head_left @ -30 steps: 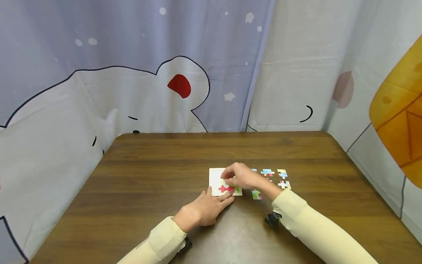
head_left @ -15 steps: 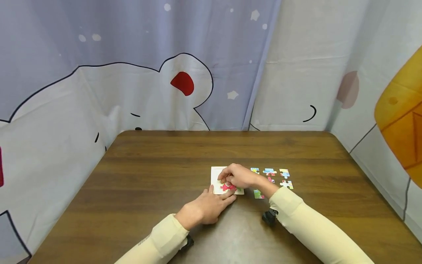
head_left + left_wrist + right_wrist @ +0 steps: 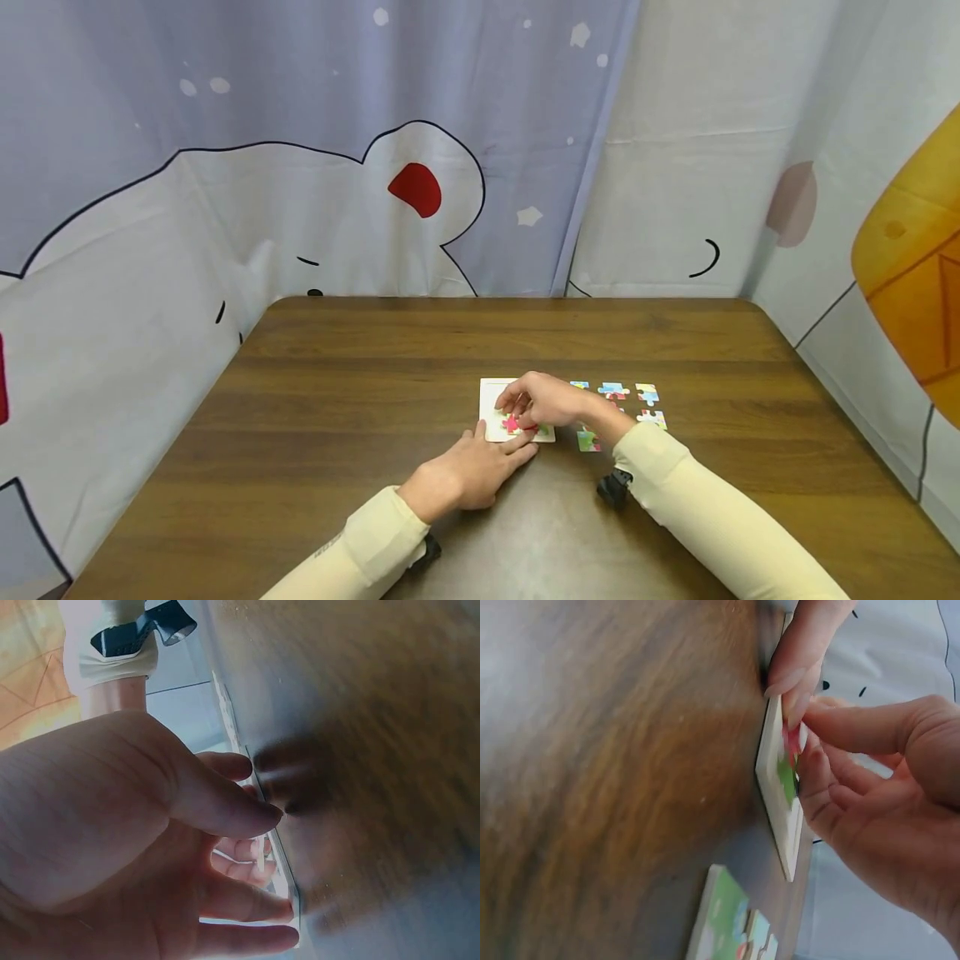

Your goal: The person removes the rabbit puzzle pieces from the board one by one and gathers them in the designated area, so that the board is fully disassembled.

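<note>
A small pale puzzle board [image 3: 491,396] lies mid-table, with a pink jigsaw piece [image 3: 512,424] near its front edge. My left hand [image 3: 476,473] rests at that edge, fingers stretched forward; the left wrist view shows its fingertips along the board's side. Over the board, my right hand [image 3: 543,400] bends down and covers part of the picture. In the right wrist view, its thumb and fingers pinch a pink puzzle piece [image 3: 793,746], mostly hidden, low over the board. A green piece [image 3: 786,776] lies in the board beside it.
Several loose jigsaw pieces lie right of the board, among them a blue one [image 3: 612,390], a white one [image 3: 652,418] and a green one [image 3: 589,441]. My right forearm crosses over some of them. A printed curtain [image 3: 337,217] hangs behind the brown table [image 3: 360,367].
The head view has shifted slightly. My right fingers have lowered and worked a little over the pink part of the board, now covering more of its right side. My left hand stays at the edge.
</note>
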The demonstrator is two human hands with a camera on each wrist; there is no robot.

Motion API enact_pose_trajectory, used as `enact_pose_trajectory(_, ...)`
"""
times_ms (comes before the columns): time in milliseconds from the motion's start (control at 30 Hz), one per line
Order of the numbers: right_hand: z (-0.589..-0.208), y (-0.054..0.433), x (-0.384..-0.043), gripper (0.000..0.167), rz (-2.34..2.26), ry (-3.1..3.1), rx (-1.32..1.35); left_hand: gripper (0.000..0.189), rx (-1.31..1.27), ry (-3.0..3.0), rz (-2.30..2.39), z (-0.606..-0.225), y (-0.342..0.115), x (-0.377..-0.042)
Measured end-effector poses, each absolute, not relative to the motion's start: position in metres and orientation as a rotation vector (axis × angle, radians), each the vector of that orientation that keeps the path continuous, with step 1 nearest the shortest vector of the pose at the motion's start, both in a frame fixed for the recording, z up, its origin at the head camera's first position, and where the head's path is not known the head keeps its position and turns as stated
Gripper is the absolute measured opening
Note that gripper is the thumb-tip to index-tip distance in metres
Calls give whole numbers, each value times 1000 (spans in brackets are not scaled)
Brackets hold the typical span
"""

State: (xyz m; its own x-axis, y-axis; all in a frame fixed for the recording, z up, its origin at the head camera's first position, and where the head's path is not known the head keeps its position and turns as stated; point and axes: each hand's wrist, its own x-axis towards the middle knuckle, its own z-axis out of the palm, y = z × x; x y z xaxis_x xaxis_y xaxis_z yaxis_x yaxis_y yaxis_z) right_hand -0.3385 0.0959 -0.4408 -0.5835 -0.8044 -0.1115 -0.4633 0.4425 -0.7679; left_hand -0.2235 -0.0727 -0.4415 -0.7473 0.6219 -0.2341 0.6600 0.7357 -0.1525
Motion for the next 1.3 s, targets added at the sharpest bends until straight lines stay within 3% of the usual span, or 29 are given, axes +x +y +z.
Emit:
enact_pose_trajectory(600, -448, 104, -349, 30, -1092, 2134, -1135, 81, 1010, 2760, -341, -443, -71, -222)
enact_pose_trajectory(1000, -444, 115, -346, 21, -1209, 2196, -1037, 80, 1048, 2753, -363, -443, -68, -225)
enact_pose_trajectory(1300, -429, 150, -345, 18, -1247, 2268, -876, 79, 1036, 2750, -346, -441, -70, -224)
